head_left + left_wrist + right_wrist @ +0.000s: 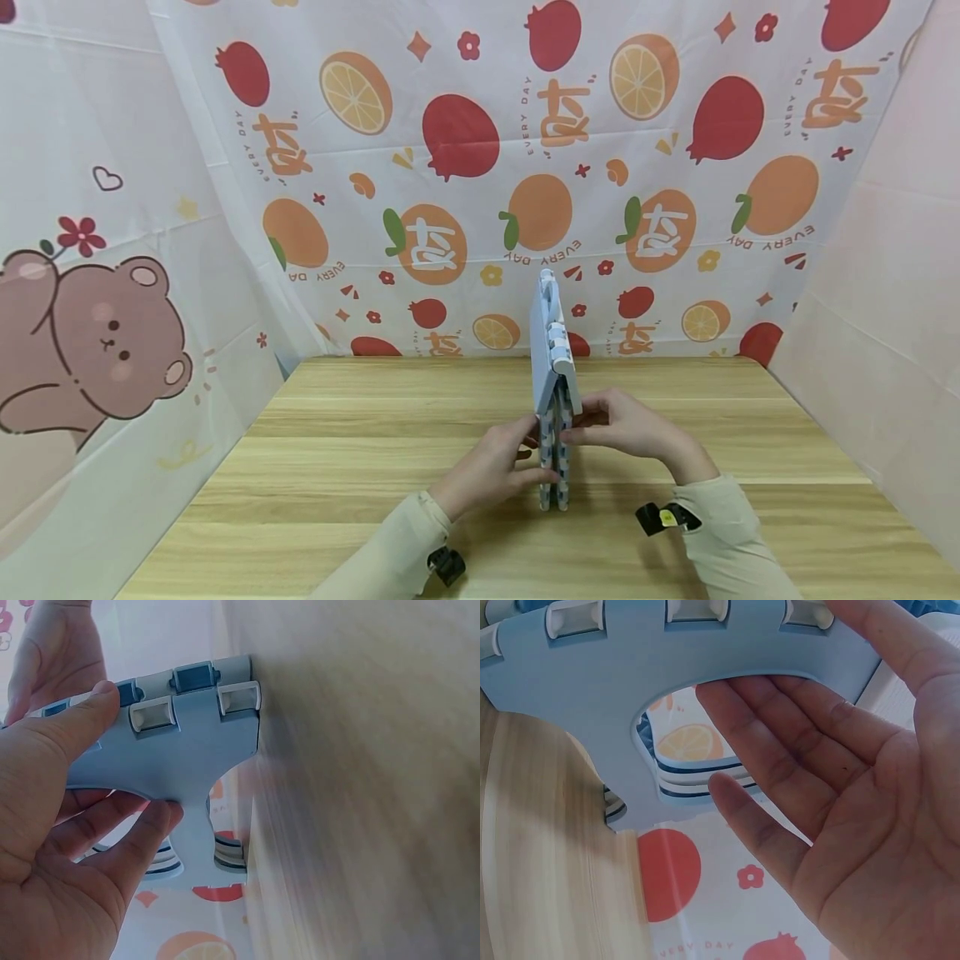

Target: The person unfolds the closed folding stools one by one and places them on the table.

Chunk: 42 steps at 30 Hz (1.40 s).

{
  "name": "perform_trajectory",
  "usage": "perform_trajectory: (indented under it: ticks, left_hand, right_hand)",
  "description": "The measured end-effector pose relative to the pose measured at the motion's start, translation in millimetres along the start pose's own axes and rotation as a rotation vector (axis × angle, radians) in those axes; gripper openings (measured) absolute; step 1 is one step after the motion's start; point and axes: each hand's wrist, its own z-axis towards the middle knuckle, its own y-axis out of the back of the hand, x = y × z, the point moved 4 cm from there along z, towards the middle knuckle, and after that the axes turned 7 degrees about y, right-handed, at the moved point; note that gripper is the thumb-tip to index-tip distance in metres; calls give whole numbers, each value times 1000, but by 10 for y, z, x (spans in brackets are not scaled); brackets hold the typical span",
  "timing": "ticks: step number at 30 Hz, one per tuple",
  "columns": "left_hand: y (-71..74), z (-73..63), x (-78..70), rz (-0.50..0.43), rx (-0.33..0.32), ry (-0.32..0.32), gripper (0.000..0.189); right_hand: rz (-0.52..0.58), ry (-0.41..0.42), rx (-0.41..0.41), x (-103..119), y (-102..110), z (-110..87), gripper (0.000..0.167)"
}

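Observation:
A blue-grey and white plastic folding stool [538, 350] stands partly folded on the table. Its hinged side panels are close together, and the seat part slopes up above them. My left hand [491, 467] grips the left side panel; in the left wrist view its thumb lies along the hinged edge and the fingers reach into the curved cutout. From the other side, my right hand [630, 427] holds the right panel. The right wrist view shows its fingers [769, 731] at the rim of a cutout, the thumb up by the hinge clips.
The stool stands on a wood-grain table [360, 425]. A white cloth with a fruit print [480, 242] hangs along the table's back edge. Another cloth with a bear picture [112, 342] hangs at the left, and a pale one [877, 333] at the right.

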Motion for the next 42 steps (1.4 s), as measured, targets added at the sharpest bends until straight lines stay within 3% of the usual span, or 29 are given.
perform_trajectory:
  ticks: [26,42]
  left_hand:
    - [99,-9,51,26,6,-11,86]
    - [199,-9,89,50,35,9,83]
  right_hand:
    - [22,-21,-5,-52,80,-44,32]
    - [29,-25,-17,-85,98,-68,29]
